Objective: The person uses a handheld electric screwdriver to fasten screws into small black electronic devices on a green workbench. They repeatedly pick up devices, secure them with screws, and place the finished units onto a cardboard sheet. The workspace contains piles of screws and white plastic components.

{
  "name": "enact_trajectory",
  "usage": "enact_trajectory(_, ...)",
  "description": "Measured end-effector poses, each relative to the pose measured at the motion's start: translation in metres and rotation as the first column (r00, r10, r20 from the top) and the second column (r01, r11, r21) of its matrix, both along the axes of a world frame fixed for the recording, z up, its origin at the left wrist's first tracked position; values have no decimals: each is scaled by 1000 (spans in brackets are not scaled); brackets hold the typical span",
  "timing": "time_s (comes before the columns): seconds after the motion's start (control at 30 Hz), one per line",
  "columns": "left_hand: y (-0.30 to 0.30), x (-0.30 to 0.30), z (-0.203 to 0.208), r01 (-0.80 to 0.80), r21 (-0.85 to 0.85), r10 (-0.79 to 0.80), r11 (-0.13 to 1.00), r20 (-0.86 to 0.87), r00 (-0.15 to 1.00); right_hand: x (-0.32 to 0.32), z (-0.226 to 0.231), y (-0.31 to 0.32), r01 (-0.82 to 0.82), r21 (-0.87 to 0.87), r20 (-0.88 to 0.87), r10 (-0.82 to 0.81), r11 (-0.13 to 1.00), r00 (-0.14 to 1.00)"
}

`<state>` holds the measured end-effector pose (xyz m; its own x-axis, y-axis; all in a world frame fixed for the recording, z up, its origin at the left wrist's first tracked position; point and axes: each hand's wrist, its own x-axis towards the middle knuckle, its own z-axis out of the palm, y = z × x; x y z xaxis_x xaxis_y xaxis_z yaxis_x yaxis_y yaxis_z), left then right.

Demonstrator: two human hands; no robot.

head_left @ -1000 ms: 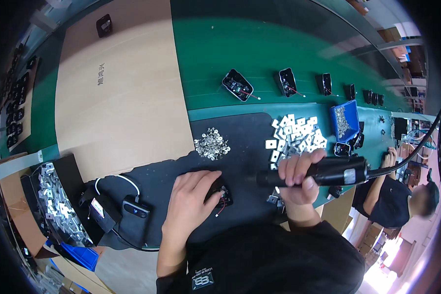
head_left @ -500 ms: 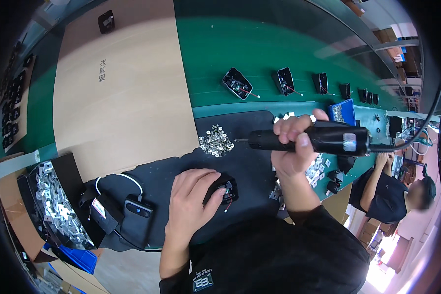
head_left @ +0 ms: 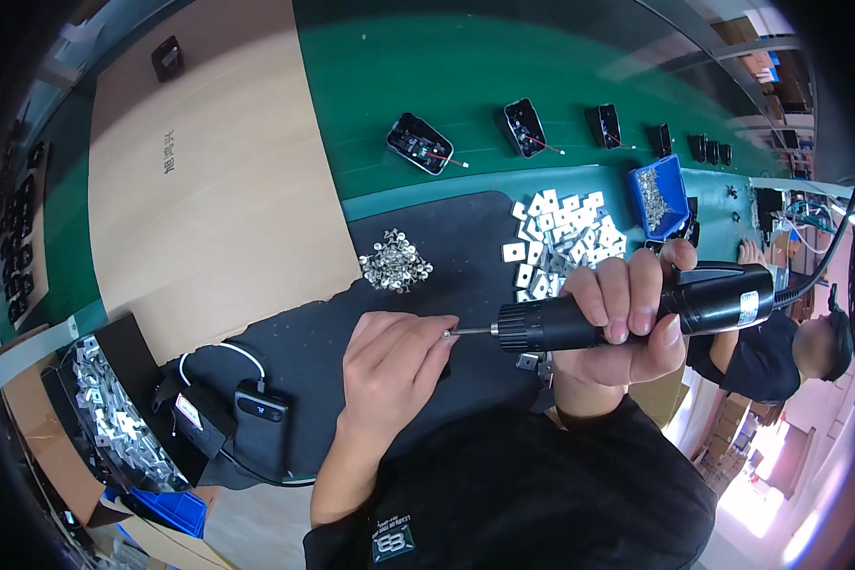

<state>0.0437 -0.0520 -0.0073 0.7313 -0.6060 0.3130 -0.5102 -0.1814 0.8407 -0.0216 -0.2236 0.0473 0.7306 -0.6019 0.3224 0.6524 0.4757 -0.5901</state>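
In my right hand (head_left: 627, 309) is a black electric screwdriver (head_left: 579, 321), held level with its bit pointing left. A small silver screw (head_left: 446, 334) is at the bit's tip. My left hand (head_left: 396, 366) is closed, thumb and fingertips pinched at that screw. Below these fingers a dark edge shows, perhaps of the black housing; the left hand hides the rest. Just beyond, a heap of silver screws (head_left: 395, 261) lies on the black mat (head_left: 465, 228). Past my right hand spread many square metal plates with holes (head_left: 565, 228).
Open black housings (head_left: 421, 142) with red wires stand in a row on the green bench. A blue bin (head_left: 659, 198) holds small parts. Cardboard (head_left: 209, 190) covers the left side. Nearer are a power bank (head_left: 261, 408) and a box of metal plates (head_left: 123, 418). A co-worker (head_left: 765, 356) sits at right.
The screwdriver has moved nearer me, away from the screw heap, and now carries a screw at its tip. My left hand has shifted from the black housing to pinch at the tip.
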Motion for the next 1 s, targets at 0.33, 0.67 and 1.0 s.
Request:
enact_trajectory(0.33, -1, -7, 1, 15, 77, -26, 997, 143, 989, -12, -7, 2, -29, -23, -25, 29, 999, 999)
enact_trajectory(0.67, 7, -9, 1, 24, 108, -38, 994, 138, 990, -20, -9, 0, -88, -60, -116, 81, 994, 990)
enact_trajectory(1.0, 18, -19, -2, 21, 94, -39, 995, 197, 980, -22, -9, -3, -217, -92, -119, 205, 972, 971)
